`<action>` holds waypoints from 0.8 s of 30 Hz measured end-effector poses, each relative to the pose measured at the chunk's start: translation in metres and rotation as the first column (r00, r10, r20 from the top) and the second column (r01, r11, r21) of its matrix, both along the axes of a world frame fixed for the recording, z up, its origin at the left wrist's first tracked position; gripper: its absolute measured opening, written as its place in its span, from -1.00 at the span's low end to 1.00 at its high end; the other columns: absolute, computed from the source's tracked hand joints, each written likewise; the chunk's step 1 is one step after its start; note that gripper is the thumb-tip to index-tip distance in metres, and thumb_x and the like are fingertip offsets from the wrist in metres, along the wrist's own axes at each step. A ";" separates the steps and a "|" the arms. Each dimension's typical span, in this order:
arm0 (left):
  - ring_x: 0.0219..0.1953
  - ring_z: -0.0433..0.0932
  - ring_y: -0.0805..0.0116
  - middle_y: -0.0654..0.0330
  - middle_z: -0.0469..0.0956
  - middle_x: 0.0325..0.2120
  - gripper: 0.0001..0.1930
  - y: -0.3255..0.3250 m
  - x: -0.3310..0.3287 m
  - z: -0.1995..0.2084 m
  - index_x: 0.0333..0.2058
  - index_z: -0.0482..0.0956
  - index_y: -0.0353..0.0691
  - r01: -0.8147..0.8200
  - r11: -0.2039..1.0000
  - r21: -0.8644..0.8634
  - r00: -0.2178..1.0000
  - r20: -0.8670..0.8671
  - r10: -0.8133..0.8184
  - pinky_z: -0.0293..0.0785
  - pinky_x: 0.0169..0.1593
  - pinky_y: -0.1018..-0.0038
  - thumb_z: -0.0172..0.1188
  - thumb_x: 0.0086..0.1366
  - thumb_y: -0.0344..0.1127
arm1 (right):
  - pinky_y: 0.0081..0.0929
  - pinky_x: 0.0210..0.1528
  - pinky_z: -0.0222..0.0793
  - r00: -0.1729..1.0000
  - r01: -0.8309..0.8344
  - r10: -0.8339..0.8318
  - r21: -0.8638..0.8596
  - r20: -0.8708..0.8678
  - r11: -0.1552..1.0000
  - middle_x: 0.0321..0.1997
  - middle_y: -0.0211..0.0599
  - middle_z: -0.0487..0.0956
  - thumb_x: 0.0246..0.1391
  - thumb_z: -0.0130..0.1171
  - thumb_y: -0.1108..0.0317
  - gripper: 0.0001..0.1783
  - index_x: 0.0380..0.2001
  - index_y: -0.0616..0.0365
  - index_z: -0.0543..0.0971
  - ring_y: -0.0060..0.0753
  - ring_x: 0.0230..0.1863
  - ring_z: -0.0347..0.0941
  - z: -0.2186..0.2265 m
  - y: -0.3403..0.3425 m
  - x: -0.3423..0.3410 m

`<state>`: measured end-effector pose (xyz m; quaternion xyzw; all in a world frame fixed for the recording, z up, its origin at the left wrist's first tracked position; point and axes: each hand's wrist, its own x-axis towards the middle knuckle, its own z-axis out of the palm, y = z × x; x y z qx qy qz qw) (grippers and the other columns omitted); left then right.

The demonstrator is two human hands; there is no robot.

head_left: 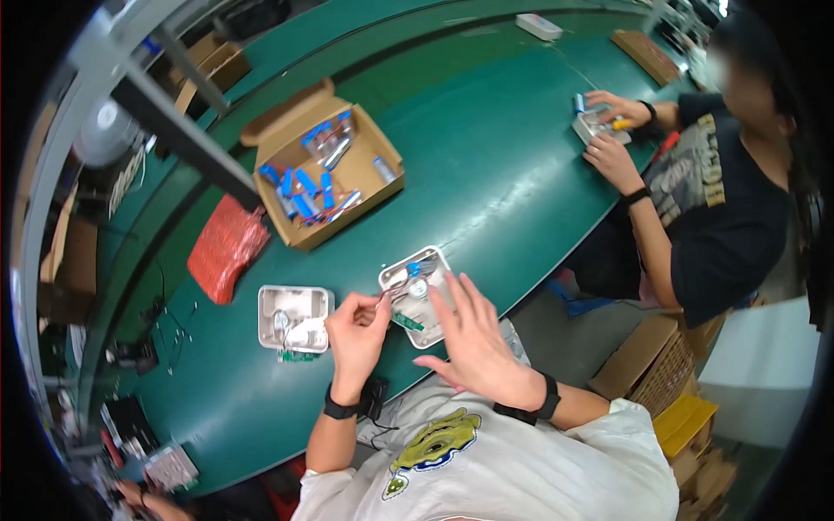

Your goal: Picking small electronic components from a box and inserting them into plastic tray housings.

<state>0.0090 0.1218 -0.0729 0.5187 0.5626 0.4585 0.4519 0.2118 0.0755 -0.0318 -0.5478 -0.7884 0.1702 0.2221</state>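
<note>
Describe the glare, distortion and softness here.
Head view: glare streaks the green table right of the cardboard box; head view: fisheye bends the table's far edge, the picture's rim goes black; head view: left hand, right hand and white housing look fairly clear, the far-left carton soft.

- One head-worn fisheye view looks from above the person's own white T-shirt with a green printed figure (543,456), steeply down and outward.
- The T-shirt is close below the lens, spreading along the lower edge.
- The bare left hand (356,334) and bare right hand (482,347) are near, just below mid-picture.
- The long dark-green tabletop (478,174) crosses on a slant, its near edge climbing from lower left to upper right.
- Farther out, left of centre, stands the open brown cardboard box (352,217).
- At the right side, the view takes in a seated co-worker in a black T-shirt (734,217).
- Straight edges, such as the grey metal frame (95,52) at upper left, bow toward the dark round rim.
</note>
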 end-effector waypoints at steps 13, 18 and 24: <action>-0.63 0.49 0.28 0.15 0.53 -0.57 -0.72 -0.038 0.033 0.042 -0.08 0.72 -0.34 0.382 0.887 0.260 0.765 -0.628 -0.145 0.42 -0.51 0.40 0.46 0.24 -0.42 | 0.26 0.48 0.05 1.000 0.024 -0.024 0.064 -0.007 0.998 0.57 0.44 0.01 -0.13 0.47 0.35 0.14 0.48 0.36 0.09 0.55 0.56 -0.04 -0.024 0.023 0.013; -0.55 0.49 0.37 0.17 0.55 -0.49 -0.68 -0.048 -0.029 0.065 0.02 0.68 -0.34 0.152 0.923 0.352 0.795 -0.599 0.098 0.43 -0.44 0.45 0.40 0.29 -0.44 | 0.17 0.52 0.06 0.998 0.005 -0.012 0.124 0.057 0.992 0.58 0.34 0.06 -0.13 0.50 0.32 0.12 0.46 0.35 0.14 0.45 0.56 0.02 -0.021 0.074 0.054; -0.27 0.58 0.39 0.13 0.62 -0.18 -0.71 -0.037 -0.137 0.055 0.04 0.66 -0.33 -0.364 0.887 0.285 0.684 -0.564 0.462 0.54 -0.21 0.47 0.31 0.38 -0.43 | 0.11 0.51 0.11 0.983 0.126 -0.146 0.166 0.113 0.978 0.56 0.27 0.13 -0.03 0.49 0.33 -0.02 0.42 0.30 0.23 0.37 0.54 0.09 -0.006 0.114 0.081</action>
